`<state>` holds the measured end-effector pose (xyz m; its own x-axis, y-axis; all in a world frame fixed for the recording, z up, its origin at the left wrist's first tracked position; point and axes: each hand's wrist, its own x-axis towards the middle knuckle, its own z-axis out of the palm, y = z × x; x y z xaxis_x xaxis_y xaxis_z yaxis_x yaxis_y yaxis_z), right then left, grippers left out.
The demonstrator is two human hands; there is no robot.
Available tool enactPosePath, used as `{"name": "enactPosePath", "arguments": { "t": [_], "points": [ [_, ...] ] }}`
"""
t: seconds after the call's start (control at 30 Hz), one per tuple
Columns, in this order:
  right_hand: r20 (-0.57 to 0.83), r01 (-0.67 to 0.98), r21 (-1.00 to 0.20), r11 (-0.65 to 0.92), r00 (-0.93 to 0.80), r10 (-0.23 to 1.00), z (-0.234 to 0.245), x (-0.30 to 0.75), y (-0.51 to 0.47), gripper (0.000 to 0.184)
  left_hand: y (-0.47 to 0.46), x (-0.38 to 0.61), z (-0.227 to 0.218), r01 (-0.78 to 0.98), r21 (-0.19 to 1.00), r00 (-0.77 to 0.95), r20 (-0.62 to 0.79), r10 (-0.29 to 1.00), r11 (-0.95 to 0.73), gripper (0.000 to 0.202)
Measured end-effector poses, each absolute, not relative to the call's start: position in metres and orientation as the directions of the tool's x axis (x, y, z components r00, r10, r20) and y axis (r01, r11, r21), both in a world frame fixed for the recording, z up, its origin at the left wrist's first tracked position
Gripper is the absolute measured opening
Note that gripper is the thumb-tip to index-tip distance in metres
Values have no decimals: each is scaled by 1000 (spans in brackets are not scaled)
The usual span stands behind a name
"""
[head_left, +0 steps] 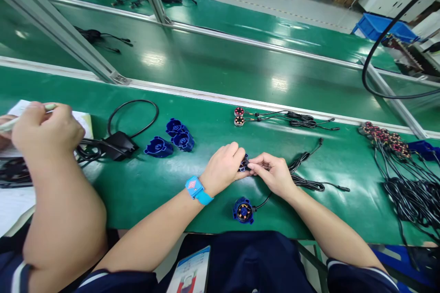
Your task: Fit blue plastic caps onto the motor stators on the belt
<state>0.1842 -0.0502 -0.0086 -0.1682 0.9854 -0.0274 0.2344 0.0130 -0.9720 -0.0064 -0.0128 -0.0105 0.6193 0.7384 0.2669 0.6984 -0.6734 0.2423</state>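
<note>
My left hand (222, 168), with a blue wrist strap, is closed around a small blue motor housing (244, 163) with a wound stator in it. Most of that part is hidden by the fingers. At its right edge, the thumb and fingers of my right hand (273, 171) pinch a dark piece that looks like its black cable. Nearer to me lies another blue housing (243, 211) with a copper-wound stator seated in it, its cable running up under my right hand. Two bundled black cables (307, 183) stretch to the right of my hands.
Three blue housings (158, 147) stand left of my hands. Two stators (239, 121) with cables lie farther back. A heap of stators (387, 139) and cables is at right. On the left, a co-worker's hand (48, 128) holds a pen near a black box (120, 145). Metal framing (192, 94) borders the bench.
</note>
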Motion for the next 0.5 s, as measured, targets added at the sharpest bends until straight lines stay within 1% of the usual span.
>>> {"name": "enactPosePath", "arguments": {
  "t": [0.13,0.33,0.5],
  "points": [
    [-90,272,-961,-42,-167,982,-8,184,-45,27,-11,-7,-7,702,238,628,237,741,-671,42],
    [-233,172,-966,-194,-248,940,-3,185,-33,31,-12,-7,-5,711,279,612,206,763,-646,42],
    [-264,158,-961,-228,-276,924,-4,182,-25,41,-14,-7,-8,694,305,617,215,757,-652,43]
  ]
}}
